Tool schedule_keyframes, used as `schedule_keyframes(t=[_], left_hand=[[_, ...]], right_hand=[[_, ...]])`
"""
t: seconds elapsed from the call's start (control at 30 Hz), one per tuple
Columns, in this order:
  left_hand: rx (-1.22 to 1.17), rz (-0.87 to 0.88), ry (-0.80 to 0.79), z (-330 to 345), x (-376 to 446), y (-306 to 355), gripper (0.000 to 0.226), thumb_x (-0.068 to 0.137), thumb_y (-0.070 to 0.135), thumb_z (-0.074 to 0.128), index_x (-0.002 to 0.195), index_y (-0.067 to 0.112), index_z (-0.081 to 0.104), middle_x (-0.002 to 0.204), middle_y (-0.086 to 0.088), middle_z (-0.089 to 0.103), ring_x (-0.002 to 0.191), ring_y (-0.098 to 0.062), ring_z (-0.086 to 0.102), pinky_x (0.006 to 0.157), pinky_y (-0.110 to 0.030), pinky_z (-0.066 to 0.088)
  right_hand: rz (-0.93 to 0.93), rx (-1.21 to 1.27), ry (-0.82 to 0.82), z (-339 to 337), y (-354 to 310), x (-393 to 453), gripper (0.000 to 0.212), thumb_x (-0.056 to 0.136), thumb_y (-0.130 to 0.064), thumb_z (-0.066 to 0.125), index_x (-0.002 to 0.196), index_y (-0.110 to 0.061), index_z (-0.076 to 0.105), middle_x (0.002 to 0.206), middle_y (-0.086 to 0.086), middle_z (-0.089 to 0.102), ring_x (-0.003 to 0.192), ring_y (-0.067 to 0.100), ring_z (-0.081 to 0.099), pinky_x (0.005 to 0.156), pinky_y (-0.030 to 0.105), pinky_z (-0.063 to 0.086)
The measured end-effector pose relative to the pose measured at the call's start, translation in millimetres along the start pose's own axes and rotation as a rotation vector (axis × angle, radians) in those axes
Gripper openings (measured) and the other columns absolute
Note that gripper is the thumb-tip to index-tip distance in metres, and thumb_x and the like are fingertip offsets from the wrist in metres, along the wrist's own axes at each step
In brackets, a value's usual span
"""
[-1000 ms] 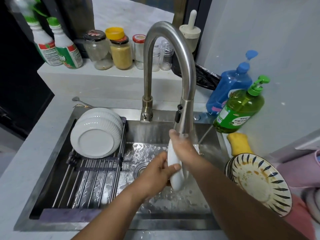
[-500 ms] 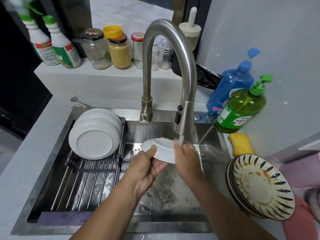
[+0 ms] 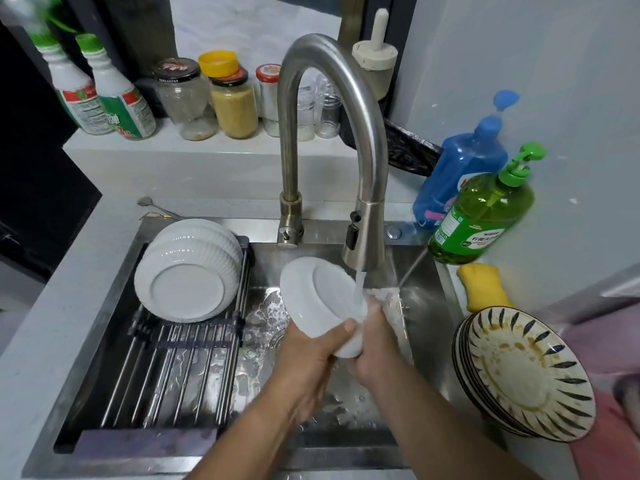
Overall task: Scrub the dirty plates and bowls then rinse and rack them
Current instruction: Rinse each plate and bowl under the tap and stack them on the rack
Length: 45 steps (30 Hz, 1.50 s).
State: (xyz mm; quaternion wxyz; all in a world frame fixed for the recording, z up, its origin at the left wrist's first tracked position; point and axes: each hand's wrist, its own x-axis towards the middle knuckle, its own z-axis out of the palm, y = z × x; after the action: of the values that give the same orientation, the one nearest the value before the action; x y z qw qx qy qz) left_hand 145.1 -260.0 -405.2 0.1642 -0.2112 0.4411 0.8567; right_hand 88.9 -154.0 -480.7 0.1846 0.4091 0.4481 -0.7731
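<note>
While water runs from the steel gooseneck faucet [image 3: 332,133], a person holds a small white bowl [image 3: 323,303] on its side under the stream, over the wet basin of the stainless sink [image 3: 426,306], its round foot ring facing the camera. The left hand [image 3: 311,355] holds the bowl's lower rim with the thumb pressed on its outer wall; the right hand [image 3: 375,341] is behind the bowl on its far side, and whether its grip closes on the rim or merely steadies it cannot be told, since the bowl hides the fingers.

By the look of things, the job is roughly at its midpoint. A stack of ribbed white bowls [image 3: 188,271] leans, bottoms out, on the roll-up rack [image 3: 173,368] of thin metal rods laid across the sink's left half, apparently washed and drying. A stack of dirty plates [image 3: 523,372], glazed cream with dark radial strokes at the rim, tilts on the surface at right; the top one carries brown smears and remains to be scrubbed.

A soft yellow sponge [image 3: 483,285] lies just behind the plates, beside a translucent green pump bottle of dish soap [image 3: 481,220] and a blue pump bottle [image 3: 460,168].
</note>
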Motion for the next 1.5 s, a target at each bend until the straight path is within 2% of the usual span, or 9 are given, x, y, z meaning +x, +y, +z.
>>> schedule_keyframes(t=[0.23,0.4,0.63,0.8,0.9,1.03,1.13,1.3,1.5], left_hand=[[0.293,-0.106,-0.131,-21,3,26,0.058,0.075,-0.024,0.070,0.122,0.010,0.062,0.107,-0.012,0.077,0.107,-0.030,0.072,0.093,-0.045,0.060],[0.747,-0.173,-0.264,-18,13,42,0.064,0.070,-0.006,0.081,0.123,0.025,0.064,0.113,-0.004,0.075,0.113,-0.027,0.068,0.097,-0.047,0.056],[0.760,-0.202,-0.161,5,21,39,0.029,0.079,-0.020,0.065,0.095,0.003,0.064,0.055,0.000,0.065,0.041,-0.010,0.051,0.041,-0.020,0.037],[0.377,-0.299,-0.249,-18,18,42,0.059,0.081,-0.023,0.066,0.130,0.009,0.060,0.118,-0.019,0.073,0.111,-0.035,0.070,0.095,-0.054,0.057],[0.152,-0.281,-0.242,-31,21,40,0.061,0.079,-0.020,0.067,0.134,0.007,0.059,0.125,-0.023,0.069,0.112,-0.038,0.069,0.087,-0.054,0.060],[-0.090,-0.282,-0.178,-43,29,39,0.050,0.083,-0.014,0.061,0.131,0.002,0.058,0.119,-0.025,0.071,0.097,-0.036,0.074,0.065,-0.047,0.064],[-0.206,-0.310,-0.081,-44,41,34,0.047,0.085,-0.005,0.064,0.132,-0.003,0.055,0.121,-0.027,0.070,0.099,-0.036,0.074,0.069,-0.048,0.065],[0.552,-0.111,0.233,-24,61,16,0.087,0.086,0.035,0.080,0.157,0.021,0.030,0.136,-0.005,0.055,0.116,-0.030,0.062,0.091,-0.049,0.059],[1.387,-0.020,0.072,15,86,-2,0.063,0.103,0.057,0.016,0.162,0.035,0.012,0.170,-0.004,0.013,0.157,-0.027,0.009,0.124,-0.056,0.012]], right_hand=[[-0.048,-0.249,0.018,-18,-26,37,0.089,0.055,-0.083,0.072,0.122,-0.024,0.068,0.114,0.010,0.074,0.108,0.038,0.067,0.095,0.060,0.050],[-0.196,-0.723,0.006,27,-74,-23,0.030,0.102,-0.034,0.053,0.109,-0.006,0.063,0.094,0.009,0.056,0.090,0.024,0.057,0.084,0.034,0.048],[-0.428,-1.308,-0.043,66,-54,-65,0.029,0.097,-0.050,0.046,0.120,-0.037,0.057,0.128,-0.003,0.060,0.120,0.027,0.053,0.102,0.038,0.041],[-0.211,-1.142,-0.026,50,-82,-55,0.051,0.106,-0.039,0.044,0.141,-0.002,0.051,0.130,0.017,0.057,0.123,0.032,0.054,0.098,0.036,0.042],[-0.155,-1.172,0.080,33,-87,-38,0.037,0.106,-0.021,0.046,0.135,0.001,0.053,0.134,0.022,0.055,0.127,0.037,0.053,0.101,0.038,0.044],[-0.098,-0.713,0.033,9,-79,-20,0.048,0.093,-0.052,0.056,0.089,-0.007,0.071,0.085,0.013,0.073,0.083,0.033,0.069,0.079,0.042,0.055],[-0.079,-0.506,-0.024,-2,-70,-21,0.041,0.098,-0.045,0.058,0.108,-0.008,0.074,0.092,0.015,0.077,0.081,0.033,0.075,0.075,0.047,0.061],[-0.255,-0.466,0.240,-3,-59,-28,0.048,0.091,-0.054,0.066,0.095,-0.006,0.064,0.083,0.003,0.065,0.076,0.017,0.063,0.067,0.031,0.054],[-0.382,-0.482,0.334,4,-42,-45,0.042,0.089,-0.055,0.066,0.078,-0.014,0.062,0.084,0.009,0.071,0.076,0.027,0.068,0.068,0.034,0.054]])
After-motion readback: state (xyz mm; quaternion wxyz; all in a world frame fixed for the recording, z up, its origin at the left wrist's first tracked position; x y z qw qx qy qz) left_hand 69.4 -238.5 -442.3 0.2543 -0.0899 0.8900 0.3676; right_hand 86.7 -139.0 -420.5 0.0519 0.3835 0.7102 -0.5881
